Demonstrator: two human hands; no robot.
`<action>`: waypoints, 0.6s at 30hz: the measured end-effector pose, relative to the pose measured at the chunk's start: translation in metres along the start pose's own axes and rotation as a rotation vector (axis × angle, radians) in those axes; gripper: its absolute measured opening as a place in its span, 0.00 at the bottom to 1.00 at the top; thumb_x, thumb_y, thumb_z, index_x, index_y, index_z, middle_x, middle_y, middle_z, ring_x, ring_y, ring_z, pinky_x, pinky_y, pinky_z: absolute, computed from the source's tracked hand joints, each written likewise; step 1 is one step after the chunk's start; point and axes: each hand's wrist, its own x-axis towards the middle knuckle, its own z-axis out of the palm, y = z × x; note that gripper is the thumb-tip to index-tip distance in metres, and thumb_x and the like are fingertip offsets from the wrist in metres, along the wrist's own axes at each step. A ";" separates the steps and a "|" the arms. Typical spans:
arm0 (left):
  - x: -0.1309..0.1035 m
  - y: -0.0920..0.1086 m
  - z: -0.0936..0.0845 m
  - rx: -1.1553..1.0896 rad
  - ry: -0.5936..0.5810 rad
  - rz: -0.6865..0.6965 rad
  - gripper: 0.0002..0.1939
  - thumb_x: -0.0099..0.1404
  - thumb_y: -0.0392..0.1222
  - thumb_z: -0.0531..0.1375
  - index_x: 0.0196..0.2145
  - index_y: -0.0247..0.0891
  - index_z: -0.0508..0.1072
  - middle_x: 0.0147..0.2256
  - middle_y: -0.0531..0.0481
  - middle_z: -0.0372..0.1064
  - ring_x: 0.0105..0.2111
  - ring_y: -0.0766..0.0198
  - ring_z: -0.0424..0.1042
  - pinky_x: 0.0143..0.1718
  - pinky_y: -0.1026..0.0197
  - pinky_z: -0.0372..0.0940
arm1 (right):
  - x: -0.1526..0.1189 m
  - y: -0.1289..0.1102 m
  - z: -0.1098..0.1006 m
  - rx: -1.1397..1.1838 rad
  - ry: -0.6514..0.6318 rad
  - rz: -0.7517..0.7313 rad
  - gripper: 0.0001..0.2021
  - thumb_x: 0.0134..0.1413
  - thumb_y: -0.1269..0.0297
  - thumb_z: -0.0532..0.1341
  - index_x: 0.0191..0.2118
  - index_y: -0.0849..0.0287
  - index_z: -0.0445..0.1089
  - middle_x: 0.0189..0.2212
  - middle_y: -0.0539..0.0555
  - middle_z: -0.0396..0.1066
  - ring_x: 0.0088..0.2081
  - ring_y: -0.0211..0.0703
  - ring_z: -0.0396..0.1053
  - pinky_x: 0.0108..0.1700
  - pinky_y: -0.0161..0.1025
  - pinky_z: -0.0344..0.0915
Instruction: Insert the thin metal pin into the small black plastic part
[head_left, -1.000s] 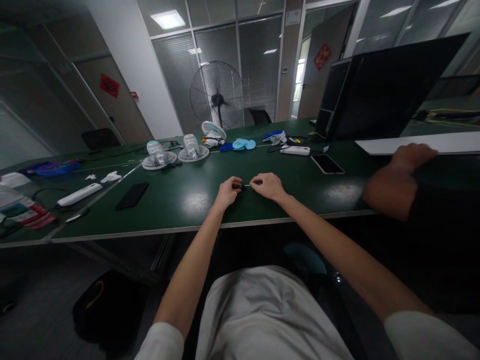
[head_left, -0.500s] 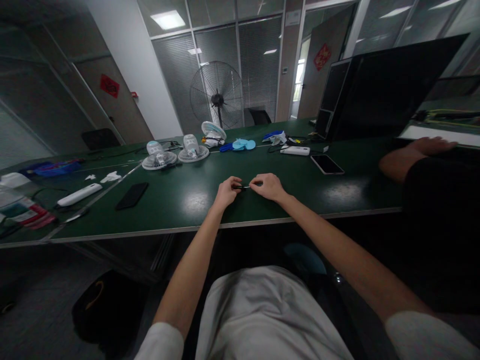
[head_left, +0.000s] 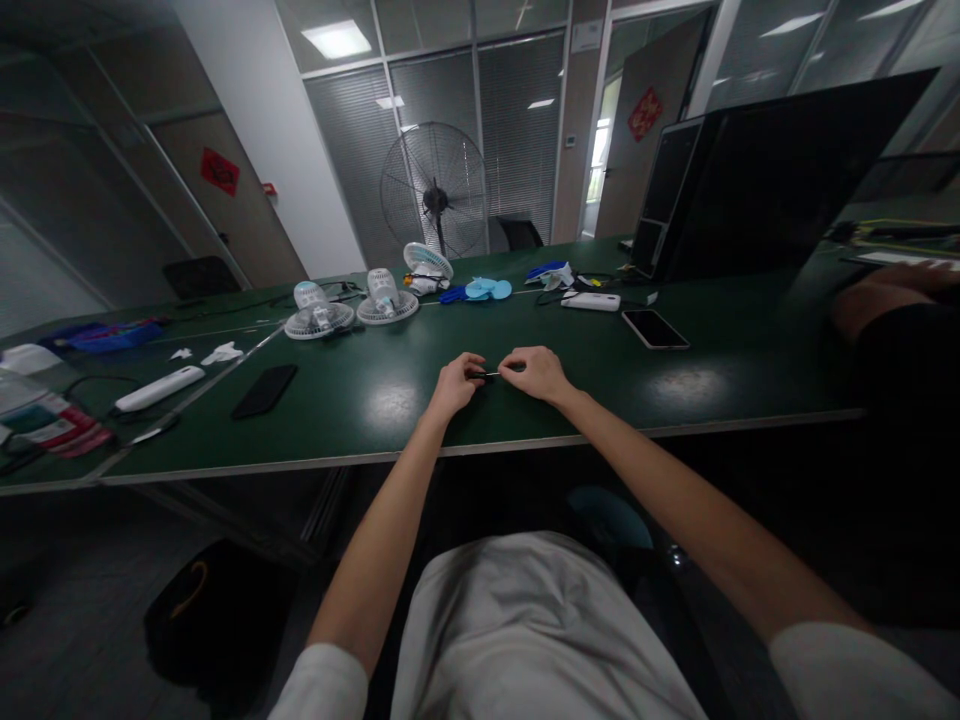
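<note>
My left hand [head_left: 456, 383] is closed round the dark handle of a slim tool [head_left: 491, 374], which looks like a small screwdriver. Its thin metal shaft points right, into the fingertips of my right hand [head_left: 534, 373]. Those fingers are pinched together at the shaft's tip; whether they hold a small part there is hidden. Both hands are close together, just above the green table [head_left: 517, 415] near its front edge.
Small white fans [head_left: 388, 306] and light-blue fan blades [head_left: 487, 289] lie at the back. A phone [head_left: 655, 329] and white power strip [head_left: 591, 301] are to the right, a black phone-like slab [head_left: 264, 391] to the left. A large monitor [head_left: 787, 180] stands right, beside another person's arm [head_left: 870, 300].
My hands and the tool have hardly moved. At the right, the other person's arm has shifted further right, away from me.
</note>
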 end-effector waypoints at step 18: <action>-0.001 0.003 -0.002 0.012 -0.011 0.010 0.22 0.58 0.25 0.66 0.49 0.40 0.75 0.40 0.47 0.81 0.43 0.57 0.79 0.49 0.55 0.70 | 0.001 -0.007 0.001 -0.004 -0.031 -0.069 0.10 0.65 0.56 0.64 0.42 0.48 0.85 0.42 0.50 0.82 0.42 0.48 0.77 0.41 0.39 0.66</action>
